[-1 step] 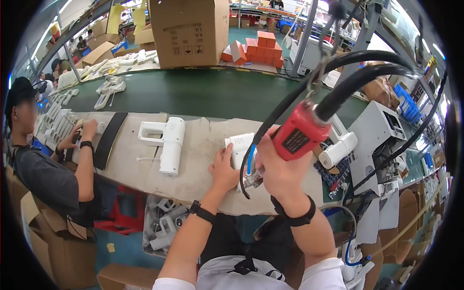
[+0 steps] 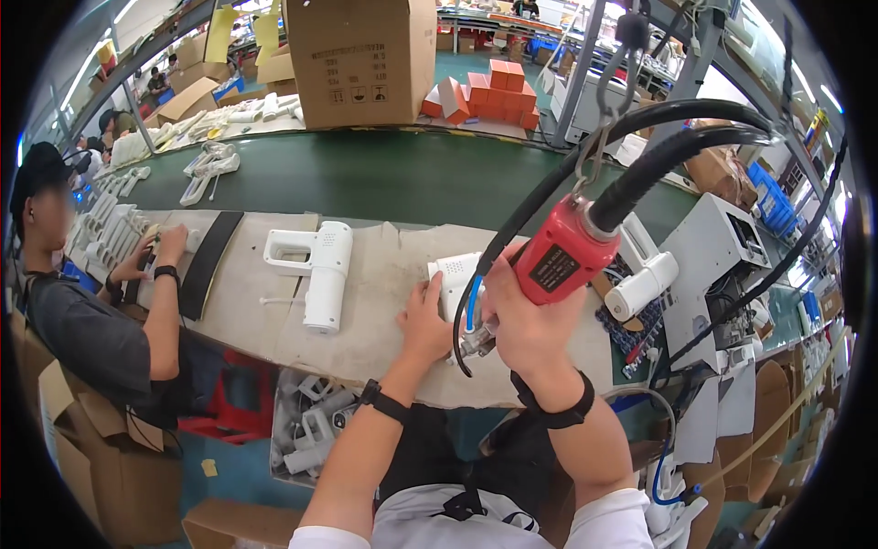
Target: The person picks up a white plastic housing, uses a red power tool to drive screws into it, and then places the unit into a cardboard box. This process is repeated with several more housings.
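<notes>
My right hand (image 2: 535, 334) is wrapped round a red power tool (image 2: 565, 252) that hangs from a chain, with a thick black hose, a thin blue tube and a metal head. The metal head is low, close to a white plastic appliance housing (image 2: 455, 272) with a perforated patch. Hand and tool partly cover that housing, so I cannot tell whether the head touches it. My left hand (image 2: 425, 325) grips the housing's left side, holding it on the cardboard-covered bench (image 2: 389, 320). Left of my hands lies another white appliance housing (image 2: 327, 274) with a loop handle and a thin cord.
Right of the tool lies another white housing (image 2: 642, 285) beside a grey machine (image 2: 709, 265). A green conveyor belt (image 2: 384, 174) runs behind the bench. A black strip (image 2: 208, 265) separates me from a co-worker (image 2: 96, 311) handling parts. A bin of white parts (image 2: 311, 430) stands below.
The red tool's body has tilted slightly left with my right hand, and the chain shows more clearly. My left hand stays on the housing.
</notes>
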A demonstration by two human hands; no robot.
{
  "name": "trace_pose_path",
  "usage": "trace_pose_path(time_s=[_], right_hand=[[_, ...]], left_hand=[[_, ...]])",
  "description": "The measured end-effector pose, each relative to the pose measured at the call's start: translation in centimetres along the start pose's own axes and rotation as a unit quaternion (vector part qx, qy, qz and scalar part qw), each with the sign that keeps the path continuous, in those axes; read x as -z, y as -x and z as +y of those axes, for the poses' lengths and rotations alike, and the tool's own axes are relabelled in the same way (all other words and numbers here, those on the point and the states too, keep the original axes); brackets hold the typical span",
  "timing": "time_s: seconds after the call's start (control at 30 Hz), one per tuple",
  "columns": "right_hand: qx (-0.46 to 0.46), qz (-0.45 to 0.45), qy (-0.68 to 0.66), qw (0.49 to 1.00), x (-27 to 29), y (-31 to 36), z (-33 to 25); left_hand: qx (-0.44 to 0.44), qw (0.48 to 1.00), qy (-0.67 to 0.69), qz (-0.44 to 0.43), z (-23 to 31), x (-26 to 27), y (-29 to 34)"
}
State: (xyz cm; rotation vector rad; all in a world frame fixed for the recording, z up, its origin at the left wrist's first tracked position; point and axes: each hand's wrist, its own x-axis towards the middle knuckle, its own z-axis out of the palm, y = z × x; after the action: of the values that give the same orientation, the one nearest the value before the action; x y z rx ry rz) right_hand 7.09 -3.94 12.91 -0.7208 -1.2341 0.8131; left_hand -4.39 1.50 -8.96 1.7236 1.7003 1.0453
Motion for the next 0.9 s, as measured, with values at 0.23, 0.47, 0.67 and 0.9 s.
trace_pose_path(time_s=[0.23, 0.47, 0.67, 0.9], right_hand=[[-0.076, 0.004, 0.024, 0.997, -1.3, 0.6, 2.9], [-0.038, -0.002, 0.035, 0.999, -0.7, 1.6, 4.8], [-0.02, 0.104, 0.002, 0.994, 3.1, -2.6, -2.3], [0.242, 0.144, 0.228, 0.932, 10.5, 5.0, 1.5]], left_hand=[[-0.011, 0.999, -0.037, 0.01, -0.2, -0.2, 0.0], [-0.021, 0.999, -0.048, 0.013, -0.7, -0.2, -0.2], [-0.034, 0.995, 0.084, 0.031, -0.2, 2.2, 0.7], [0.072, 0.962, 0.264, -0.013, 1.1, 13.4, 7.8]])
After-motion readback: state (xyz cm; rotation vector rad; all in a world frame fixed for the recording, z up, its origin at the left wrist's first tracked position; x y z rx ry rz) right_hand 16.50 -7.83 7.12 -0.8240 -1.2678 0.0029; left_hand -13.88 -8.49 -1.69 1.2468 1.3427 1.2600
